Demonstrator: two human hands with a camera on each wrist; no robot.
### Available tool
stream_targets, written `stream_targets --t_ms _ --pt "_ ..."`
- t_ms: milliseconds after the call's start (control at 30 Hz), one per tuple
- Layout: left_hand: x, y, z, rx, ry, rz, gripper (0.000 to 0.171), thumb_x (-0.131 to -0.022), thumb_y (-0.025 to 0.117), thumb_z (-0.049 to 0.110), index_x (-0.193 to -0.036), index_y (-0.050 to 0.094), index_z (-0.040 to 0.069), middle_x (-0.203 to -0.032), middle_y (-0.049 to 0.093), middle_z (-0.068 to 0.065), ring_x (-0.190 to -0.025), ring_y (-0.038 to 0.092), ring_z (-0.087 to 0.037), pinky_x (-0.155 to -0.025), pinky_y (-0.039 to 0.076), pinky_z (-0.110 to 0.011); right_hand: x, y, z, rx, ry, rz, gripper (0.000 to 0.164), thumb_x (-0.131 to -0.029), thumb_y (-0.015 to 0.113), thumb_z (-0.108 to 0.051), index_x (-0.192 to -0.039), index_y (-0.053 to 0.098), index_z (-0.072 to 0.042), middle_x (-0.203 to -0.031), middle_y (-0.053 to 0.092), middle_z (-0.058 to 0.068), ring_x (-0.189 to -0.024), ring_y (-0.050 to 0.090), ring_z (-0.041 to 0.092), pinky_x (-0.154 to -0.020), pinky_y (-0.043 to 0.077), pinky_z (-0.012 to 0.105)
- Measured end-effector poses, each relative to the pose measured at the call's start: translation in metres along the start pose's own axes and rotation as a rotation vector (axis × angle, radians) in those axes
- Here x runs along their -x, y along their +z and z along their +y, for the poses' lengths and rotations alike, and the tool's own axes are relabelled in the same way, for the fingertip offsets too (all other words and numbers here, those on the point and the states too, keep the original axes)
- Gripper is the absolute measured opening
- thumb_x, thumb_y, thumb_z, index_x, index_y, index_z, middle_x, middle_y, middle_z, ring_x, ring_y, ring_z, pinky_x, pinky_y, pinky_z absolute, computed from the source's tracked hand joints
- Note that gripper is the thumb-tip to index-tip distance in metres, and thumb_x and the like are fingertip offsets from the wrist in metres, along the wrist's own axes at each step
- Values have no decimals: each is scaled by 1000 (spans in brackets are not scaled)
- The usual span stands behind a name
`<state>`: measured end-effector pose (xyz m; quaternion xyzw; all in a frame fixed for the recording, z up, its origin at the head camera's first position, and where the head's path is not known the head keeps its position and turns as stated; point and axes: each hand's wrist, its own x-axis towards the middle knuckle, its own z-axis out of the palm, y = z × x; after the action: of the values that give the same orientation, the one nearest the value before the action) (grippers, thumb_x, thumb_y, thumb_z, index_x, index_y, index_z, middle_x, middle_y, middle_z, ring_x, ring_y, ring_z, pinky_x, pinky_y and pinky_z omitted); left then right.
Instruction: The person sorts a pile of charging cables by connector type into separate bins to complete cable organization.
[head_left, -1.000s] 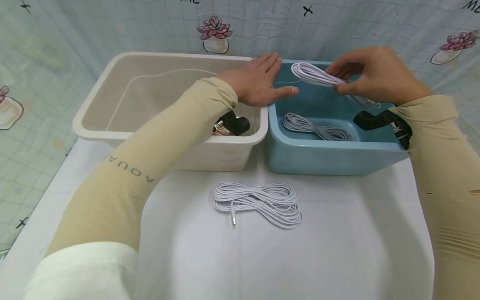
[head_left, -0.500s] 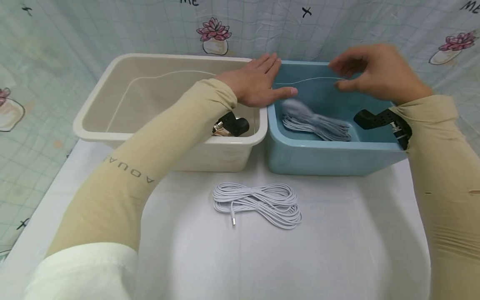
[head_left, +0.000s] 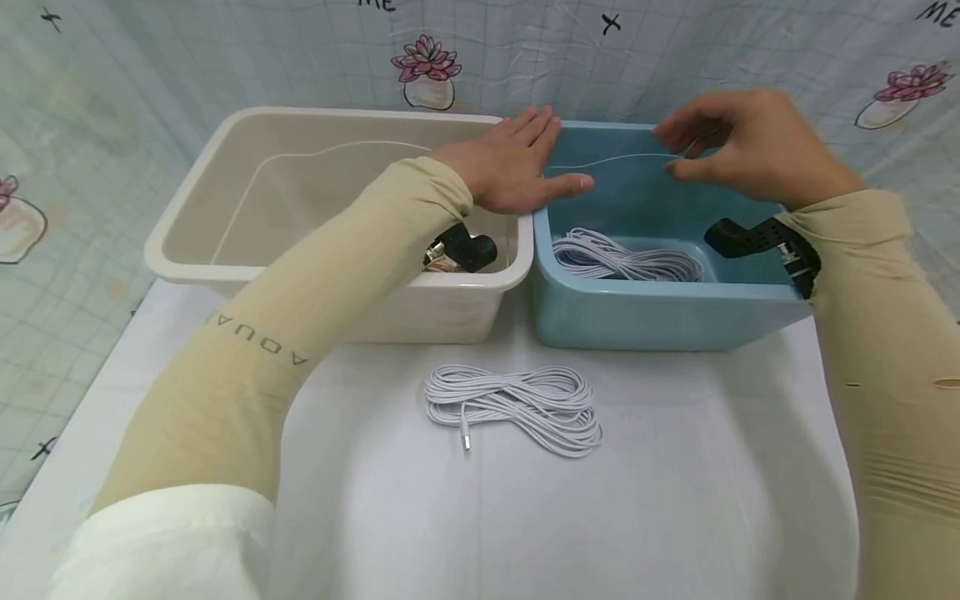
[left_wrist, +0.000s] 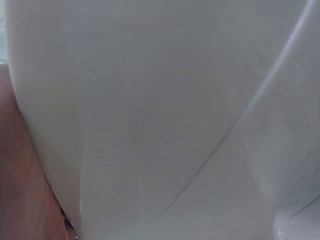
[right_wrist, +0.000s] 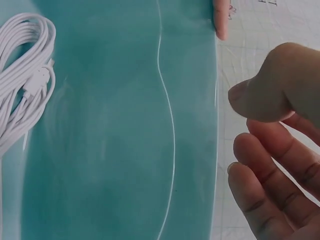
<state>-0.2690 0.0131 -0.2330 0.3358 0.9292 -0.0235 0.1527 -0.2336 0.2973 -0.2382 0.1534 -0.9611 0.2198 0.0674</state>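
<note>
My left hand [head_left: 521, 162], fingers straight, rests across the adjoining rims of a cream bin [head_left: 187, 268] and a blue bin [head_left: 667, 321]. Above the right part of the blue bin hovers my right hand [head_left: 750, 150], its fingers loosely bent and nothing between them, as the right wrist view also shows. White coiled cables [head_left: 626, 258] lie bunched on the floor of the blue bin, toward its front left; a connector [right_wrist: 37, 82] shows on one in the right wrist view. Another coiled white cable [head_left: 513, 408] lies on the table, its USB plug [head_left: 467, 437] pointing forward.
Both bins stand side by side on a white-covered table [head_left: 600, 517], against a patterned curtain [head_left: 510, 54]. A black wrist mount [head_left: 757, 242] hangs under the right wrist. Something copper-coloured [head_left: 442, 265] shows in the cream bin below the left wrist, mostly hidden.
My right hand has let go of a coiled white cable, which dropped onto the coil in the blue bin. The left hand has kept its place on the rims.
</note>
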Motion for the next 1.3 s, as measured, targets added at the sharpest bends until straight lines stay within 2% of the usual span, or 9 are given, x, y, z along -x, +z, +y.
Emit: stream_targets --t_ms 167,267,367,500,700,1000,1167,1300 --pt "2 0 0 5 8 2 95 -103 14 73 -163 -19 7 -172 -25 -10 -162 -21 -29 -135 -9 -44 2 -2 -8 -3 -67 33 38 -91 78 -11 -128 72 -9 -111 68 -5 -87 57 -11 -76 43 -2" --pt "3 0 1 7 13 5 95 -103 14 73 -163 -19 7 -172 -24 -11 -162 -21 -29 -135 -8 -45 4 -4 -14 -6 -95 45 38 -90 79 -11 -128 73 -9 -111 69 -4 -87 57 -12 -76 44 -1" --pt "4 0 1 7 13 6 96 -103 14 73 -163 -19 6 -172 -24 -11 -162 -21 -29 -136 -8 -45 6 -5 -20 5 -118 54 37 -90 79 -11 -127 74 -9 -113 70 5 -86 57 -12 -75 43 -2" --pt "4 0 1 12 12 9 97 -102 14 74 -163 -18 6 -172 -23 -11 -163 -21 -29 -136 -8 -45 10 -6 -29 16 -145 65 37 -90 79 -11 -127 74 -10 -116 72 10 -87 57 -11 -77 42 -2" --pt "4 0 1 15 9 8 98 -102 14 75 -163 -18 6 -172 -24 -10 -163 -20 -29 -136 -7 -45 19 -9 -47 -6 -234 96 36 -88 81 -8 -124 75 -9 -118 74 11 -90 57 -13 -82 43 -3" --pt "3 0 1 21 0 -2 99 -101 14 77 -163 -18 7 -172 -24 -10 -163 -20 -28 -136 -7 -45 35 -8 -73 -38 -427 130 39 -80 85 3 -117 76 -5 -110 77 10 -90 56 -17 -88 45 -2" --pt "3 0 2 18 -1 -3 98 -101 13 76 -163 -18 7 -172 -25 -10 -163 -20 -28 -136 -7 -45 42 -6 -82 -71 -511 141 42 -75 87 6 -114 78 -6 -104 77 8 -90 57 -14 -88 46 0" --pt "3 -1 2 14 2 1 97 -102 13 75 -163 -18 6 -172 -25 -11 -163 -20 -28 -136 -7 -46 49 -5 -90 -87 -536 135 42 -74 88 5 -112 79 -8 -101 76 5 -90 58 -9 -86 46 1"
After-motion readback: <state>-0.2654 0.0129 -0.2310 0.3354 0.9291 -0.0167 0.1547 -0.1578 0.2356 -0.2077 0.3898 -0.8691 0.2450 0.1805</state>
